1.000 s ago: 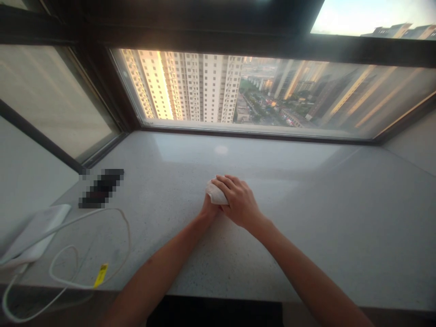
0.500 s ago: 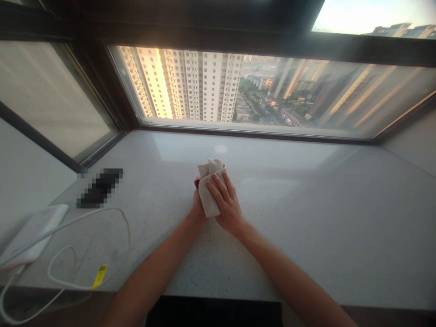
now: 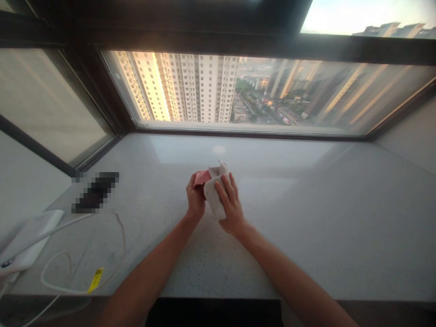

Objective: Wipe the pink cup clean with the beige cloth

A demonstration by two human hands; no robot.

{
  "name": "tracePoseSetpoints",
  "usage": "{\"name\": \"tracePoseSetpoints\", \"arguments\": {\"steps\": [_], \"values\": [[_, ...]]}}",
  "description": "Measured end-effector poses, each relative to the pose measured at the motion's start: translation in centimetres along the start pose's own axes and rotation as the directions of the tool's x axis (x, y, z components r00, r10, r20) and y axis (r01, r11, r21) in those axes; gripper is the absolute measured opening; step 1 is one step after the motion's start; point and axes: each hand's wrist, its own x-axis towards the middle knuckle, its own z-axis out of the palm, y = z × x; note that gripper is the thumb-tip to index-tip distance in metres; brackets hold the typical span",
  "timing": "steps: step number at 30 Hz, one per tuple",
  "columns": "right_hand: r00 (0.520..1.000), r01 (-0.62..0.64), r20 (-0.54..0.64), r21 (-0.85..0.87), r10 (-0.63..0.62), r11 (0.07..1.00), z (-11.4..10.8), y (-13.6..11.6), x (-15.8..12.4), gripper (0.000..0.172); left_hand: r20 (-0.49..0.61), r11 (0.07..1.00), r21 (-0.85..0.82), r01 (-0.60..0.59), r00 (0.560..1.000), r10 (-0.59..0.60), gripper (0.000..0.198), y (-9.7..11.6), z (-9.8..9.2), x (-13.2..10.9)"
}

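Above the pale speckled sill, my left hand (image 3: 195,200) is wrapped round a pink object with a dark red edge (image 3: 202,177), whose kind I cannot make out because hand and cloth cover most of it. A folded light grey cloth (image 3: 214,198) lies against the right side of this pink object. My right hand (image 3: 233,206) presses the cloth with its fingers laid over it, and the cloth's loose corners stick up beyond the fingertips. The two hands face each other with the cloth and the pink object between them.
On the left lie a pixelated dark object (image 3: 96,193), a white power bank-like box (image 3: 32,240) and a looped white cable (image 3: 57,287) with a yellow tag (image 3: 96,279). A dark-framed window (image 3: 238,132) borders the sill (image 3: 323,218) at the back, with tall buildings outside.
My left hand has come out from behind the cloth towards the left, and more of the pink object shows. The right hand and cloth have shifted slightly right. The view has moved a little.
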Motion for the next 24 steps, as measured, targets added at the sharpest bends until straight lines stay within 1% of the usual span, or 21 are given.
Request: {"name": "tracePoseSetpoints", "arguments": {"steps": [1,2,3,4,5,7,8,10,11,12,14,16,17,18,22,24], "values": [[0.999,-0.013,-0.035,0.000,0.013,1.000,-0.2,0.0,-0.1,0.090,-0.096,0.999,0.017,-0.027,0.995,0.028,0.028,0.4,0.1,-0.5],[0.997,-0.025,-0.070,-0.002,0.025,1.000,-0.3,0.0,-0.1,0.089,-0.154,0.996,0.056,-0.072,0.985,0.080,0.025,0.9,0.2,-0.9],[0.995,-0.033,-0.099,-0.003,0.032,0.999,-0.4,0.0,-0.1,0.087,-0.161,0.983,0.114,-0.141,0.974,0.158,0.023,1.5,0.3,-1.4],[0.992,-0.039,-0.119,-0.003,0.038,0.999,-0.5,-0.1,-0.1,0.086,-0.131,0.957,0.182,-0.225,0.959,0.251,0.021,1.9,0.3,-1.8],[0.990,-0.044,-0.133,-0.003,0.043,0.999,-0.7,-0.1,-0.1,0.085,-0.073,0.916,0.248,-0.316,0.937,0.343,0.020,2.3,0.3,-2.1],[0.990,-0.050,-0.136,-0.007,0.049,0.999,-0.8,-0.4,0.0,0.083,0.049,0.803,0.358,-0.476,0.869,0.493,0.019,2.8,0.2,-2.5],[0.991,-0.050,-0.123,-0.010,0.049,0.999,-0.9,-0.6,0.1,0.082,0.108,0.744,0.400,-0.534,0.834,0.541,0.020,2.8,0.1,-2.6],[0.995,-0.054,-0.090,-0.024,0.052,0.998,-1.0,-1.0,0.2,0.082,0.205,0.643,0.464,-0.609,0.780,0.591,0.021,2.6,0.0,-2.6],[0.996,-0.058,-0.073,-0.036,0.056,0.998,-1.1,-1.2,0.3,0.083,0.240,0.605,0.487,-0.630,0.762,0.601,0.021,2.4,0.0,-2.6],[0.996,-0.066,-0.058,-0.052,0.063,0.996,-1.2,-1.4,0.4,0.084,0.265,0.577,0.502,-0.645,0.749,0.607,0.020,2.2,0.0,-2.6],[0.996,-0.081,-0.040,-0.088,0.077,0.993,-1.4,-1.6,0.5,0.086,0.289,0.550,0.507,-0.664,0.732,0.617,0.020,1.8,0.2,-2.6],[0.996,-0.088,-0.038,-0.122,0.083,0.989,-1.5,-1.7,0.5,0.086,0.289,0.556,0.493,-0.670,0.728,0.621,0.018,1.5,0.5,-2.6],[0.996,-0.089,-0.039,-0.135,0.085,0.987,-1.6,-1.7,0.6,0.086,0.284,0.571,0.484,-0.663,0.737,0.614,0.018,1.4,0.7,-2.6],[0.995,-0.093,-0.038,-0.144,0.088,0.985,-1.6,-1.6,0.6,0.086,0.274,0.594,0.476,-0.648,0.752,0.600,0.017,1.3,0.8,-2.7],[0.993,-0.114,-0.017,-0.137,0.113,0.984,-1.7,-1.4,0.7,0.086,0.230,0.718,0.433,-0.545,0.837,0.497,0.020,0.8,1.2,-2.8],[0.992,-0.128,-0.014,-0.118,0.127,0.985,-1.7,-1.2,0.8,0.084,0.224,0.759,0.411,-0.504,0.863,0.452,0.021,0.5,1.3,-2.8]]}}
